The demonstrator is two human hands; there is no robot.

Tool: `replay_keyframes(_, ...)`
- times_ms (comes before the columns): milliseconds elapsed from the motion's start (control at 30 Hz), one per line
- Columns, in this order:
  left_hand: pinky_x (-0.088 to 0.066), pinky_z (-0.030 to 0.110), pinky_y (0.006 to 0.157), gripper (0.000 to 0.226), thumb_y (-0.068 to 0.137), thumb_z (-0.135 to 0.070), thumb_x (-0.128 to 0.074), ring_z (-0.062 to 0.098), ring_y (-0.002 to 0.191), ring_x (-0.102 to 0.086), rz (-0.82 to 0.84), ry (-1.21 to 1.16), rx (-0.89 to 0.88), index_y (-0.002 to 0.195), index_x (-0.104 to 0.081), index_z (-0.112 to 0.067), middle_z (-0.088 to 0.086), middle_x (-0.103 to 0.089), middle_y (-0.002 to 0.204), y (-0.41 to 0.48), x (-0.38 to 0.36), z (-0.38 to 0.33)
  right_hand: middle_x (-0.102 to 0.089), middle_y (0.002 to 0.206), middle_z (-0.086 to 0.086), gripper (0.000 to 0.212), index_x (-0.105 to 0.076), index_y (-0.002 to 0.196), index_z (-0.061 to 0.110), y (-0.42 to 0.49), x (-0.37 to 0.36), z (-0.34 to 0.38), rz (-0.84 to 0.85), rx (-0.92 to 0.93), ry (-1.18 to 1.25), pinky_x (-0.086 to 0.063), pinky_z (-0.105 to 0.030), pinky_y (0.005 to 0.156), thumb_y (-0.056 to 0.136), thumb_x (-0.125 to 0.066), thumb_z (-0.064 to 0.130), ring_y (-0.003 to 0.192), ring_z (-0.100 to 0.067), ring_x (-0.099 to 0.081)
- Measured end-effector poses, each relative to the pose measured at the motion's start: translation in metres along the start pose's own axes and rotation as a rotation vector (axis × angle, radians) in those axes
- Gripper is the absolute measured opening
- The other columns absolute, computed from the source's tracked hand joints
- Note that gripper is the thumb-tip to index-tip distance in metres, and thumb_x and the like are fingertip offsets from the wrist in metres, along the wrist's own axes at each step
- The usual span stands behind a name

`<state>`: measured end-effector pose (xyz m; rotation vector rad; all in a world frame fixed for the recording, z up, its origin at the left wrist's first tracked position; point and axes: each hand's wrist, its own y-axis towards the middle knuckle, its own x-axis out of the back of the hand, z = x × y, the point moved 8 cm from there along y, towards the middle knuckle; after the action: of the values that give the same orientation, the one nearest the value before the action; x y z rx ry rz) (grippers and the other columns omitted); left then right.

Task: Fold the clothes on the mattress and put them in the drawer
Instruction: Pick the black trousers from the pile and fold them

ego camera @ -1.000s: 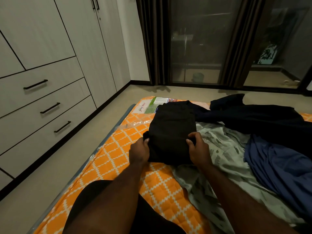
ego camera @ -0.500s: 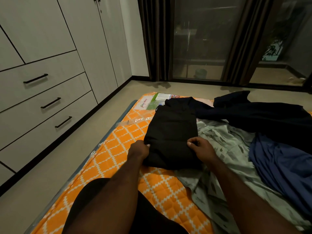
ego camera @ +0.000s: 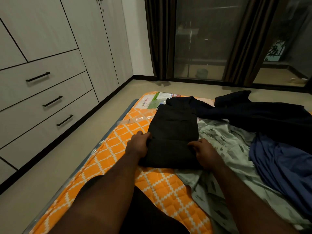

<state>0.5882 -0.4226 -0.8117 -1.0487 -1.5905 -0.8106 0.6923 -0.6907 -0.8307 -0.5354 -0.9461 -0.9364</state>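
Black woven cloth: folded trousers (ego camera: pixel 172 132) lie flat on the mattress (ego camera: pixel 121 149), toward its left edge. They form a long rectangle with a pocket slit on the top layer and a thicker fold band across the near part.

Containers: three drawers (ego camera: pixel 67 92) in the pale wood-grain wardrobe (ego camera: pixel 94 39) to the left, stacked one above another. Each has a slim black bar handle (ego camera: pixel 52 101). All are closed, so contents cannot be seen. No clothing on or in them.

Left hand (ego camera: pixel 138 146) is at the trousers' left edge, its fingers (ego camera: pixel 146 135) curled and gripping the fold. Right hand (ego camera: pixel 206 152) is at the right edge, its fingers (ego camera: pixel 194 144) bent and pinching the same fold band.

Mattress cover is quilted orange with a white diamond lattice. It sits under clear plastic wrap (ego camera: pixel 135 119), crinkled at the far end, with a printed label (ego camera: pixel 152 103) beneath.

Other clothes, all unfolded on the mattress:
- Pale green shirt (ego camera: pixel 224 144), thin, with dark dashes, rumpled. It lies just right of the trousers, whose near right corner rests on it.
- Blue garment (ego camera: pixel 283 166), soft folds, lying over the shirt's right side.
- Dark navy garment (ego camera: pixel 261 115), spread across the far right.

Floor (ego camera: pixel 42 191) is smooth and beige. Dark curtains (ego camera: pixel 158 39) flank a glass door (ego camera: pixel 202 39).
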Motion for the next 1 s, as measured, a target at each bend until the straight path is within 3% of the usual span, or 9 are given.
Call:
replay_keyframes(67,-0.045,0.046,0.1,0.036,0.099,-0.035,-0.051,0.031,0.122,-0.047,0.23,0.066,-0.048,0.134,-0.049,-0.043,0.002,-0.045,0.137,0.004,-0.015,0.007,-0.044,0.138,0.0,0.06,-0.054,0.142,0.037,-0.002,-0.001,-0.004,0.136,0.002,-0.084,-0.047,-0.031,0.098,0.094,-0.053,0.0,0.117,-0.017,-0.049)
replay_keyframes(133,-0.042,0.047,0.107,0.042,0.095,-0.045,-0.056,0.035,0.129,-0.042,0.4,0.045,0.001,0.135,-0.046,-0.046,0.005,-0.037,0.147,0.005,-0.026,0.021,-0.038,0.14,0.002,0.072,-0.045,0.147,0.043,-0.005,-0.003,-0.01,0.224,0.026,-0.154,-0.047,-0.036,0.105,0.09,-0.064,0.004,0.124,-0.02,-0.046)
replay_keyframes(267,-0.035,0.04,0.114,0.074,0.092,-0.023,-0.07,0.037,0.141,-0.029,0.498,0.043,-0.015,0.152,-0.032,-0.046,0.006,-0.023,0.159,0.004,-0.032,0.03,-0.035,0.142,0.002,0.077,-0.038,0.149,0.049,-0.01,-0.007,-0.019,0.195,0.056,-0.119,-0.047,-0.037,0.106,0.089,-0.066,0.01,0.128,-0.021,-0.045)
replay_keyframes(333,-0.033,0.047,0.116,0.086,0.091,-0.018,-0.07,0.037,0.141,-0.026,0.51,0.173,-0.038,0.153,-0.022,-0.054,0.003,-0.019,0.158,0.005,-0.032,0.034,-0.035,0.143,0.002,0.081,-0.038,0.149,0.049,-0.01,-0.008,-0.019,0.179,0.055,-0.123,-0.047,-0.037,0.106,0.087,-0.066,0.006,0.128,-0.021,-0.045)
replay_keyframes(467,-0.033,0.054,0.113,0.082,0.094,-0.017,-0.06,0.033,0.132,-0.03,0.456,0.196,-0.03,0.147,-0.019,-0.063,-0.001,-0.025,0.152,0.007,-0.034,0.036,-0.036,0.145,0.003,0.085,-0.039,0.15,0.048,-0.01,-0.007,-0.019,0.134,0.044,-0.098,-0.048,-0.036,0.105,0.085,-0.064,-0.001,0.128,-0.018,-0.045)
replay_keyframes(700,-0.031,0.051,0.112,0.064,0.096,-0.021,-0.057,0.032,0.127,-0.034,0.35,0.031,-0.015,0.141,-0.035,-0.061,0.002,-0.034,0.138,0.018,-0.037,0.036,-0.04,0.137,0.007,0.08,-0.044,0.144,0.051,-0.01,-0.006,-0.027,0.072,0.032,0.033,-0.051,-0.033,0.099,0.086,-0.061,-0.002,0.118,-0.012,-0.047)
replay_keyframes(800,-0.038,0.046,0.107,0.055,0.098,-0.019,-0.055,0.029,0.121,-0.046,0.293,-0.084,-0.056,0.141,-0.044,-0.052,0.005,-0.046,0.131,0.021,-0.033,0.029,-0.04,0.134,0.007,0.076,-0.048,0.142,0.049,-0.009,-0.005,-0.03,0.068,-0.011,0.103,-0.051,-0.032,0.097,0.089,-0.057,-0.004,0.117,-0.013,-0.048)
replay_keyframes(900,-0.053,0.046,0.096,0.055,0.092,-0.004,-0.059,0.024,0.111,-0.061,0.231,-0.331,-0.146,0.132,-0.058,-0.041,0.005,-0.063,0.127,0.027,-0.032,0.022,-0.042,0.13,0.005,0.066,-0.055,0.138,0.042,-0.008,-0.001,-0.03,0.031,-0.02,0.206,-0.047,-0.017,0.082,0.093,-0.054,-0.006,0.11,-0.008,-0.048)
replay_keyframes(1000,-0.054,0.048,0.095,0.043,0.091,0.001,-0.059,0.023,0.111,-0.064,0.126,-0.53,-0.163,0.125,-0.069,-0.024,0.003,-0.069,0.122,0.026,-0.02,0.018,-0.045,0.127,0.002,0.062,-0.062,0.132,0.036,-0.007,0.005,-0.029,-0.026,-0.023,0.305,-0.044,-0.011,0.077,0.091,-0.051,-0.011,0.109,-0.01,-0.051)
